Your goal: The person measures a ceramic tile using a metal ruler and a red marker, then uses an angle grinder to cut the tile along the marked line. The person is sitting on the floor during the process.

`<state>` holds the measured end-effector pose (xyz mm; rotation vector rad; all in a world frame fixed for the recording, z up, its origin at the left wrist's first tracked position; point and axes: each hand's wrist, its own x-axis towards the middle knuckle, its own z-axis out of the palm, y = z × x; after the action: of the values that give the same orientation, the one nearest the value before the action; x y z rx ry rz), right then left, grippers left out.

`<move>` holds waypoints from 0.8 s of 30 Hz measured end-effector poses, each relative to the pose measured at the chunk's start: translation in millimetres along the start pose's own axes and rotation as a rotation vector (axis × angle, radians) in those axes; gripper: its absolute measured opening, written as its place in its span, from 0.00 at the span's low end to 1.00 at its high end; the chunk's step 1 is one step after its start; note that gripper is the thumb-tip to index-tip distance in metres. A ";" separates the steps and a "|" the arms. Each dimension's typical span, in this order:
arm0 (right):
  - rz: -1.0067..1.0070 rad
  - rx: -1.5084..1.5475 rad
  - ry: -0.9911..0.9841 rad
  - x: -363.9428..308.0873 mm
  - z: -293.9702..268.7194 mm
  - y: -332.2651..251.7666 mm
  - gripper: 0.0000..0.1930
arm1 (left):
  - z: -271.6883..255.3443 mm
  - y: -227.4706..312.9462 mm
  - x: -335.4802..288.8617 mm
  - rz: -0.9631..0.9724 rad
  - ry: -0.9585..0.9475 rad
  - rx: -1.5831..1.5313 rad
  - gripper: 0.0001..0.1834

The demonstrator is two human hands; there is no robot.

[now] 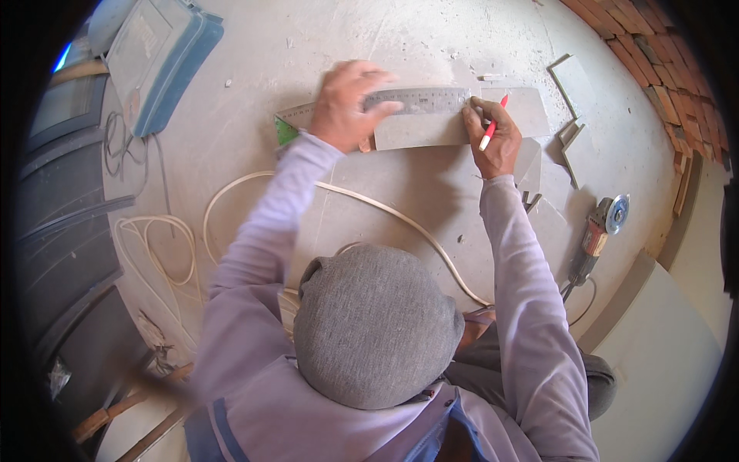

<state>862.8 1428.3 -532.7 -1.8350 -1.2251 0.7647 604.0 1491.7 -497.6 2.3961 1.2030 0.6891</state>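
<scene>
Lots of room is left on the floor point(277, 46) at the far side of the ruler point(427, 100), though small crumbs are scattered there. At the far left, the way is blocked by a big blue case point(178, 69), and at the far right by stacked bricks point(666, 69). The right side is cluttered by tile strips point(567, 88) and, nearer, a grinder point(594, 237). Between the sleeves point(523, 246), a gap is left, but its floor is crossed by a cream cord point(389, 208).
</scene>
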 end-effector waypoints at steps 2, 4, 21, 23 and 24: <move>-0.003 0.012 0.022 0.3 -2.9 0.9 0.14 | 31.7 31.6 5.6 0.053 -0.019 -0.005 0.28; -0.037 0.028 0.018 1.2 -0.3 3.9 0.13 | 56.7 54.4 -1.0 0.044 -0.057 0.011 0.31; -0.139 0.017 0.013 -3.5 -47.5 -25.0 0.20 | 75.9 72.1 -7.1 -0.013 -0.295 0.292 0.43; -0.070 0.156 -0.005 -3.7 -45.9 -27.1 0.18 | 75.6 71.7 -7.2 -0.019 -0.288 0.280 0.45; -0.080 0.159 -0.016 -2.3 -42.9 -21.3 0.17 | 75.1 71.6 -6.5 -0.021 -0.284 0.275 0.45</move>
<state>887.1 1419.1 -492.3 -1.6454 -1.2046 0.8093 689.3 1437.9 -522.6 2.5859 1.2645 0.1731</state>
